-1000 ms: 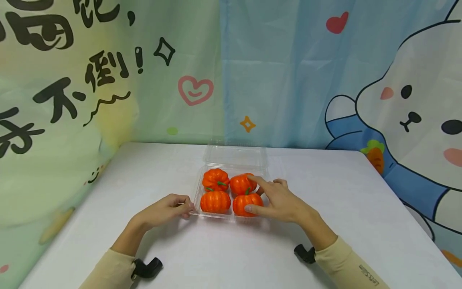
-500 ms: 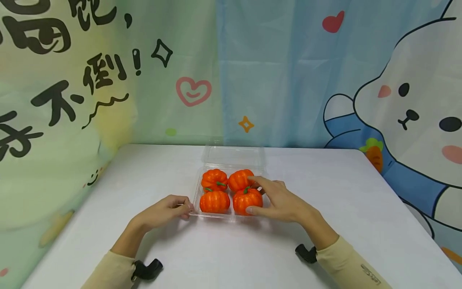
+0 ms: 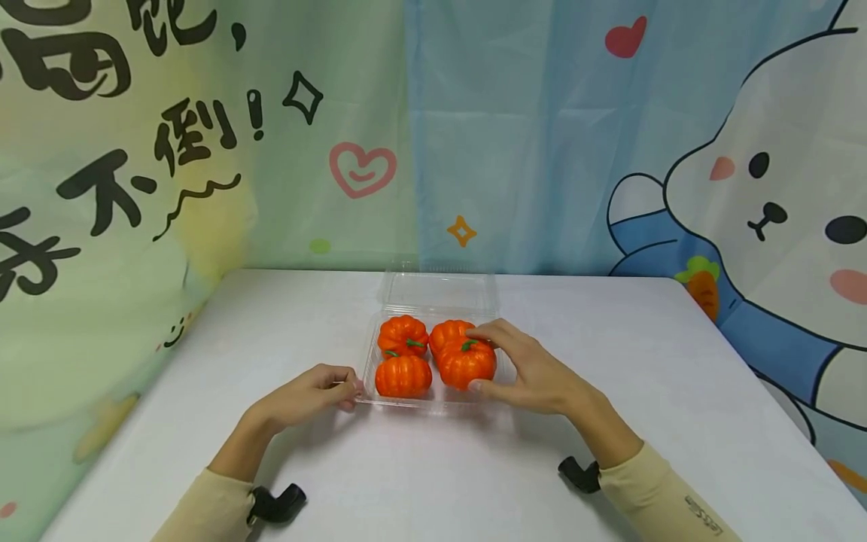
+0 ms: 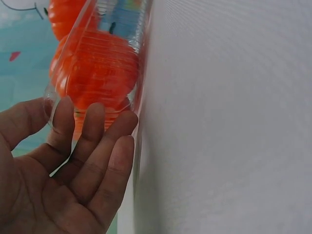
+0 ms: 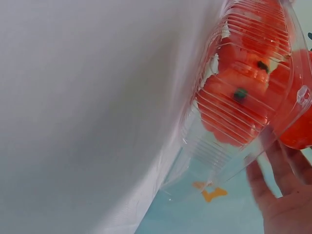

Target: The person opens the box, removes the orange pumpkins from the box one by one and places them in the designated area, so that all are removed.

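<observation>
- Black writing (image 3: 103, 197) is on the green cloth (image 3: 298, 45).
- My left hand (image 3: 306, 393) pinches a corner of the clear box (image 3: 405, 405) on the white table (image 3: 433, 474).
- 3 orange pumpkins (image 3: 403, 378) sit inside.
- My right hand (image 3: 535, 373) grips 1 more pumpkin (image 3: 467, 366) over the box's right side.
- A white bunny (image 3: 799, 113) is on the blue cloth (image 3: 501, 150).

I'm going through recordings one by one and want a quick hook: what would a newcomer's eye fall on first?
Four orange pumpkins, grouped at an open clear container on the white table, likely draw the eye first. Then the right hand, gripping the near right pumpkin, and the left hand at the container's near left corner. Behind, a large cartoon animal fills the backdrop's right.
</observation>
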### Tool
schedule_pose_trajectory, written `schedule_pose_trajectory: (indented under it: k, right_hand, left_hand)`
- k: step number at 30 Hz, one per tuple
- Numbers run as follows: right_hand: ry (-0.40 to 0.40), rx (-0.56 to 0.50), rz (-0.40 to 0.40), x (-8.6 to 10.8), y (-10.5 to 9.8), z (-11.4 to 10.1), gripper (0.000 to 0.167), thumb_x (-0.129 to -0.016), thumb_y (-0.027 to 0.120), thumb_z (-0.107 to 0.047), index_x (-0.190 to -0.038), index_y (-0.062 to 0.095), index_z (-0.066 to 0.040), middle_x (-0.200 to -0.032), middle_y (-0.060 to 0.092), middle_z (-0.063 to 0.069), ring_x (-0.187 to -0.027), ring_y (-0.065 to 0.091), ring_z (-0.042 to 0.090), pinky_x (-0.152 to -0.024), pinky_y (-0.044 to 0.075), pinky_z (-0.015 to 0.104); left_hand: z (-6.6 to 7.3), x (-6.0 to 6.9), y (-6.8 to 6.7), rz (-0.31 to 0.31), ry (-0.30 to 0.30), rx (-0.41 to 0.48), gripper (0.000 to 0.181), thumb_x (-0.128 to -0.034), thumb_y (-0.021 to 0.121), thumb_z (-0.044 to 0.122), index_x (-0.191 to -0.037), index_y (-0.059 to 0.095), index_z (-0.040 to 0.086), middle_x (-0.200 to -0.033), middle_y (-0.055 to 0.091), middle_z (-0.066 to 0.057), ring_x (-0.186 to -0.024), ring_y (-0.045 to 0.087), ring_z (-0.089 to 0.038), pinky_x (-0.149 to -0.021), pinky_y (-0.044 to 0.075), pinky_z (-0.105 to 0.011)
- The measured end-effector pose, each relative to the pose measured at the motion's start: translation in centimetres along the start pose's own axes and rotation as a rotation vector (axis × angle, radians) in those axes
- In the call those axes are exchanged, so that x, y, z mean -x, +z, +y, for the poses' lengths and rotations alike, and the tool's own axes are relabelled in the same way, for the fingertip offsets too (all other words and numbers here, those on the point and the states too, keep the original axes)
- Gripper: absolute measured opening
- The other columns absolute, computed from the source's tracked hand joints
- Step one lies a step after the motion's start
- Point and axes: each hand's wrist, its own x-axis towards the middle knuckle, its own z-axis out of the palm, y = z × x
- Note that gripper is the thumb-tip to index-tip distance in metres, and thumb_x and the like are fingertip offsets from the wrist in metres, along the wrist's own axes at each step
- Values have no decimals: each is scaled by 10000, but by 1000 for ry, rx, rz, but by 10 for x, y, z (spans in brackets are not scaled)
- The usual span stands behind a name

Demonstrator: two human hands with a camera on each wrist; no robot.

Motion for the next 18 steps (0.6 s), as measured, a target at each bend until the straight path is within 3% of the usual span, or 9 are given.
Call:
schedule_pose_trajectory:
  k: [6, 18]
  right_hand:
    - [-65, -42, 47, 0, -4, 1, 643, -860, 815, -278, -1428, 537, -160, -1353, 558, -35, -1168, 593, 136, -941, 563, 356]
    - [-69, -109, 130, 3, -9, 7, 732, -821, 833, -140, -1468, 490, -156, -1430, 482, 29, -1289, 544, 214, -926, 589, 412]
  left_hand:
    - [-2, 0, 1, -3, 8, 9, 254, -1063, 507, 157, -971, 615, -53, -1038, 642, -148, -1031, 623, -275, -928, 549, -296]
    - [0, -1, 1, -11, 15, 23, 244, -1061, 502, 140, -939, 578, -56, -965, 572, -98, -1006, 582, -232, -902, 556, -298]
